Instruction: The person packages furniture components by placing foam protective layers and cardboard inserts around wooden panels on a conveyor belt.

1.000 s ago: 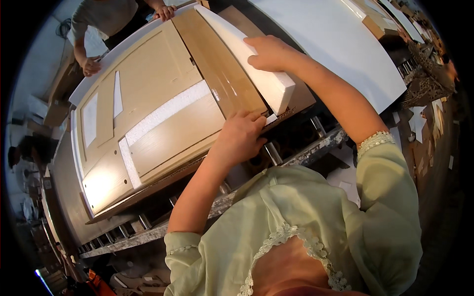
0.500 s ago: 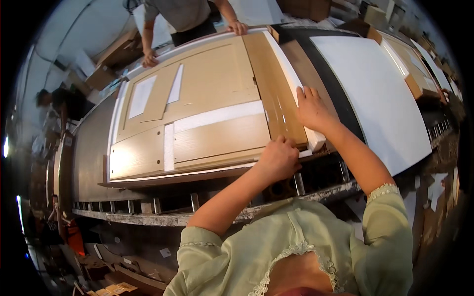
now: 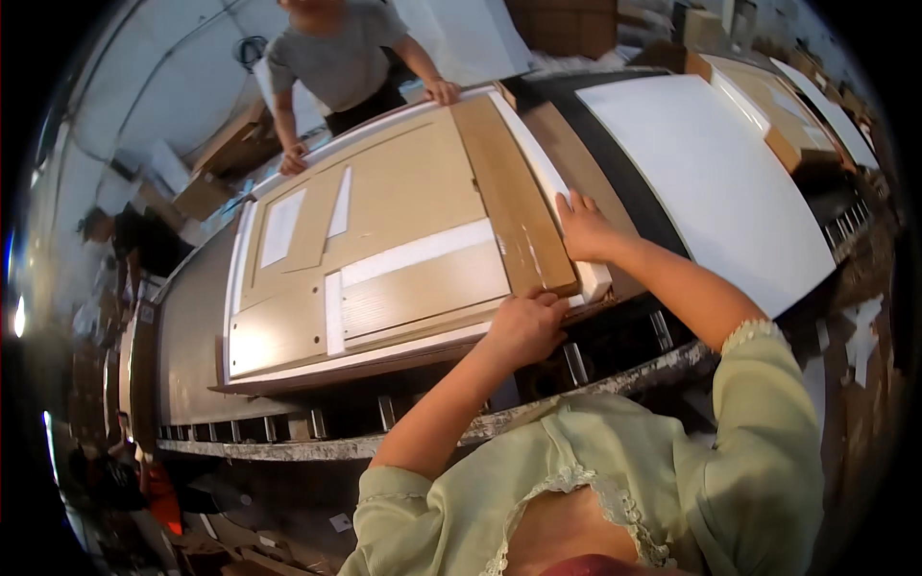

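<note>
A shallow carton [image 3: 298,381] lined with white foam holds several flat wood-coloured panels [image 3: 413,149]. A long brown board [image 3: 514,182] lies along its right side, with a white foam strip [image 3: 533,149] beyond it. My right hand [image 3: 588,228] rests on this strip near its close end, fingers stretched and slightly apart. At the near right corner, my left hand [image 3: 528,328] has its fingers curled over the white foam edging [image 3: 432,344], below the board's end. Its fingertips are partly hidden. Across the carton, a co-worker's two hands [image 3: 442,92] touch the far edge.
The carton lies on a roller conveyor [image 3: 384,413] with a worn near rail. To the right is a large white sheet [image 3: 706,182], and past it another packed carton [image 3: 778,106]. A grey-brown surface [image 3: 192,326] extends left. Another person [image 3: 144,235] bends at the far left.
The view has shifted, so the carton appears lower and slightly left. My hands stay at the carton's right side. More of the co-worker shows.
</note>
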### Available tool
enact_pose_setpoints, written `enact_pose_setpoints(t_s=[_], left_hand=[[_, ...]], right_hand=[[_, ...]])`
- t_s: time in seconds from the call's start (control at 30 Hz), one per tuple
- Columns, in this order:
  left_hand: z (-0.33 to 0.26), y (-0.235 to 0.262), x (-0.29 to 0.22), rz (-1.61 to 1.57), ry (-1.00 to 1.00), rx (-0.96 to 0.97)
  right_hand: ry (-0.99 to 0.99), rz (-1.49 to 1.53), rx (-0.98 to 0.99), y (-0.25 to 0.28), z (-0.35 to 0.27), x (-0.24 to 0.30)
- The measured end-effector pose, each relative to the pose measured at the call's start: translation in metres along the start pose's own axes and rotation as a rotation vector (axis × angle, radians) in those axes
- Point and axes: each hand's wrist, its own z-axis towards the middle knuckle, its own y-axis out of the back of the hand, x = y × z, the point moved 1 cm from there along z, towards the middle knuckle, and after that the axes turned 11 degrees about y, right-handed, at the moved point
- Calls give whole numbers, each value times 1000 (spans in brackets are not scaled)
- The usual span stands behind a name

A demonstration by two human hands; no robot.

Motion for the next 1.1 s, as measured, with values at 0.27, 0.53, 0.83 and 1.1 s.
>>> enact_pose_setpoints(t_s=[0.27,0.53,0.83,1.1], left_hand=[[9,7,-13,-4,-10,10],[2,8,-4,-37,17,82],[16,9,-3,44,-4,-11],[10,15,-7,156,71,29]], right_hand=[[-71,-218,-164,-12,0,15],[24,-139,-141,-1,-15,3],[-31,-226,-113,-7,-5,4],[71,-101,149,18,-15,-10]])
